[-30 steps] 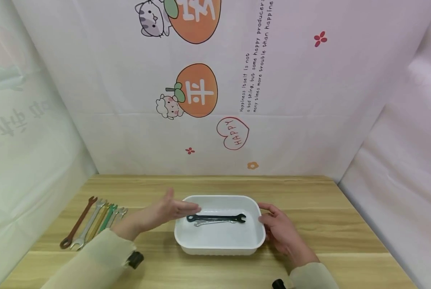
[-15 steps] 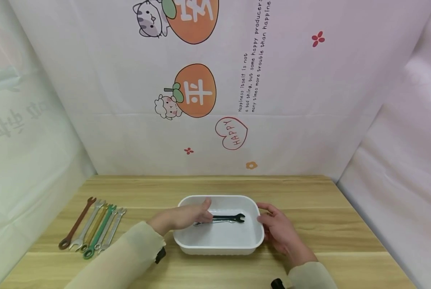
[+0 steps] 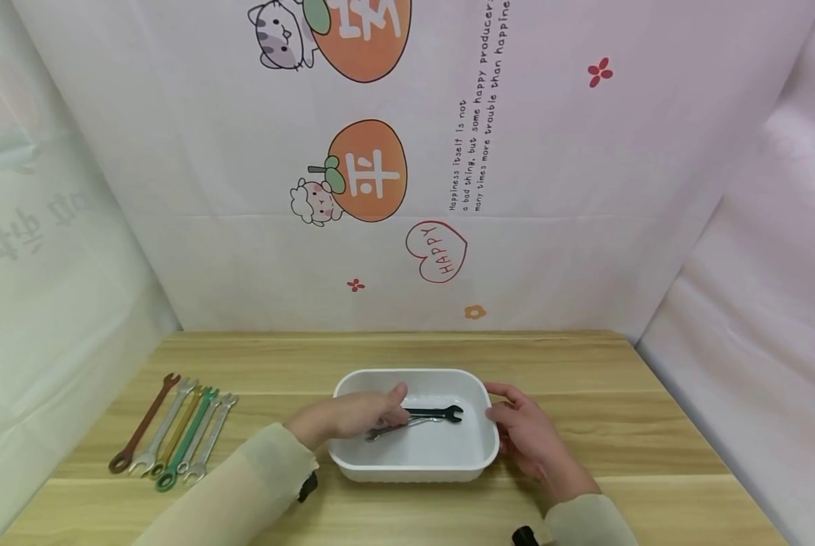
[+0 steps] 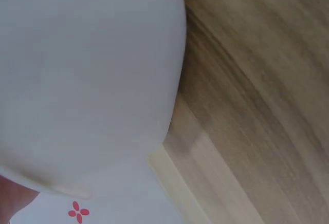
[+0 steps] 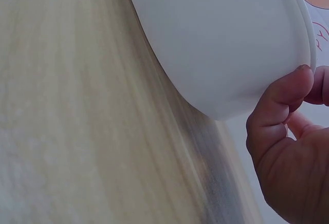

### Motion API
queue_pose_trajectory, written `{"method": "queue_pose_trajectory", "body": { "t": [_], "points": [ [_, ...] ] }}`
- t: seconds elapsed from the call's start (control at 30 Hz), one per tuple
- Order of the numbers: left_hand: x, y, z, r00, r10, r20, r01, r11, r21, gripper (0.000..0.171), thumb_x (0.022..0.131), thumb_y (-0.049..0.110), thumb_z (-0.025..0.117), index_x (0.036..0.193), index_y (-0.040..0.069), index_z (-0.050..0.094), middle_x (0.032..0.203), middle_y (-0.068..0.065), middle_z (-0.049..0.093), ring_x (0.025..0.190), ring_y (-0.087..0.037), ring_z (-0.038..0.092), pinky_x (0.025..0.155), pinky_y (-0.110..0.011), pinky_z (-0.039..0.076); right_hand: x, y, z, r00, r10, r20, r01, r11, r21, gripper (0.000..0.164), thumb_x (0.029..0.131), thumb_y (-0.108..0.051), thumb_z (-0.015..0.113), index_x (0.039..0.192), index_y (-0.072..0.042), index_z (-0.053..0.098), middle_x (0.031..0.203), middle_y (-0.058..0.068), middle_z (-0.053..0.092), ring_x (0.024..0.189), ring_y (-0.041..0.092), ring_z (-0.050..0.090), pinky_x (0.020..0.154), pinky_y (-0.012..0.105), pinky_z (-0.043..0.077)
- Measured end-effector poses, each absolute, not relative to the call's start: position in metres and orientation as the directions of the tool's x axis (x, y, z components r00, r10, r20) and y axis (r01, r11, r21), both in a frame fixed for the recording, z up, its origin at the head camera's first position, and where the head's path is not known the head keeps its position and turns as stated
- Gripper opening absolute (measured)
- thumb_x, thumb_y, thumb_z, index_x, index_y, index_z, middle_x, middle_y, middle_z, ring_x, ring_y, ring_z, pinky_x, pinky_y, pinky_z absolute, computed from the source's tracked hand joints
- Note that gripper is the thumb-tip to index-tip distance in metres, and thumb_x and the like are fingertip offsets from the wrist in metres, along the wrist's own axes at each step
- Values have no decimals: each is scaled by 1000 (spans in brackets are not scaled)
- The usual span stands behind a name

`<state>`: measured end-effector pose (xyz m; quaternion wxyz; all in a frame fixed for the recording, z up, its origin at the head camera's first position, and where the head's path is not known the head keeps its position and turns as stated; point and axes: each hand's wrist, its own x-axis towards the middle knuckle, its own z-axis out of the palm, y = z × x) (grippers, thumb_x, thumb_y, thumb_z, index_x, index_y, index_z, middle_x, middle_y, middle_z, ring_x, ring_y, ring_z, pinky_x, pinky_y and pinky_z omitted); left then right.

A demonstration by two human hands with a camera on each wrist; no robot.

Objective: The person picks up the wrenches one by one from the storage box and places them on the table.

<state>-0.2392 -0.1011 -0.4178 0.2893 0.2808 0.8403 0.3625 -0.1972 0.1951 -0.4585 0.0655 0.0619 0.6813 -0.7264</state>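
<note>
A white rectangular plastic tub [image 3: 414, 455] stands on the table, holding a black combination wrench [image 3: 436, 413] and a thinner silver wrench [image 3: 417, 423] close beside it. My left hand [image 3: 359, 413] reaches in over the tub's left rim. Its fingers are bent down at the wrenches, covering the black one's left end, and its thumb points up; I cannot tell whether they grip a wrench. At the tub's right end, my right hand [image 3: 533, 440] holds the rim, with the thumb [image 5: 293, 88] against it in the right wrist view. The left wrist view mostly shows the tub's outer wall [image 4: 87, 70].
On the left of the wooden table [image 3: 619, 425] lies a slanted row of several wrenches, among them a brown one [image 3: 144, 425], a gold one [image 3: 182, 428] and a green one [image 3: 189, 440]. A printed white cloth [image 3: 550, 227] hangs behind and on both sides.
My left hand has moved right from the tub's left rim into the tub and onto the wrenches. The silver wrench has turned slightly, its left end now nearer me. The right hand stays put.
</note>
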Motion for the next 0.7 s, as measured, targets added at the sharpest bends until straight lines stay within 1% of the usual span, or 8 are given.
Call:
{"method": "queue_pose_trajectory", "body": {
  "t": [0.17, 0.27, 0.4, 0.43, 0.5, 0.57, 0.63, 0.7],
  "points": [
    [-241, -99, -421, -692, 670, -268, 309, 611, 728, 81, 104, 60, 10, 135, 8, 63, 122, -6, 66, 117, -21, 58, 103, -39, 42, -198, 195, -458, -984, -13, -178, 179, -63, -982, 46, 94, 1, 55, 140, -6, 52, 105, 21, 61, 66, 20, 51, 49, 24, 40],
    [-240, -98, -420, -715, 643, -273, 299, 635, 712, 80, 102, 63, 11, 135, 13, 64, 113, -5, 67, 110, -23, 61, 100, -42, 44, -198, 195, -459, -984, -11, -176, 177, -58, -983, 46, 94, 1, 55, 140, -6, 52, 107, 21, 61, 67, 20, 51, 49, 24, 40],
    [-240, -96, -420, -732, 619, -283, 278, 651, 706, 77, 101, 65, 14, 134, 18, 65, 106, -4, 67, 104, -23, 62, 97, -43, 44, -199, 195, -459, -984, -7, -177, 177, -54, -983, 46, 95, 0, 55, 139, -7, 53, 108, 22, 61, 67, 20, 51, 49, 24, 40],
    [-240, -96, -420, -729, 626, -278, 279, 642, 714, 76, 102, 64, 15, 133, 17, 65, 107, -5, 67, 105, -23, 62, 98, -43, 44, -199, 194, -459, -984, -7, -178, 178, -52, -983, 46, 95, 0, 55, 139, -7, 53, 108, 21, 61, 67, 20, 51, 49, 24, 40],
    [-242, -94, -421, -724, 642, -253, 313, 632, 709, 69, 104, 61, 23, 133, 15, 65, 112, -4, 67, 108, -21, 61, 98, -42, 44, -199, 195, -459, -984, -6, -180, 180, -53, -982, 46, 95, 0, 55, 139, -7, 53, 108, 21, 61, 67, 20, 51, 49, 24, 40],
    [-245, -93, -424, -714, 666, -215, 386, 631, 673, 62, 104, 57, 32, 134, 13, 64, 122, -5, 65, 116, -21, 58, 102, -40, 42, -199, 195, -459, -983, -6, -183, 183, -51, -982, 46, 95, 0, 55, 140, -8, 53, 108, 21, 62, 68, 21, 52, 49, 24, 41],
    [-246, -91, -424, -702, 685, -194, 426, 623, 656, 56, 104, 52, 39, 124, 9, 68, 112, -7, 68, 105, -19, 61, 94, -38, 47, -198, 195, -459, -983, -6, -184, 184, -51, -982, 46, 95, 0, 55, 140, -8, 53, 109, 20, 62, 69, 21, 52, 50, 24, 41],
    [-247, -90, -425, -702, 684, -201, 413, 620, 667, 54, 105, 49, 40, 123, 8, 70, 103, -9, 68, 95, -20, 61, 87, -36, 48, -198, 195, -458, -983, -8, -185, 185, -54, -981, 46, 95, 0, 55, 140, -8, 52, 109, 21, 61, 69, 21, 53, 50, 24, 41]
  ]
}}
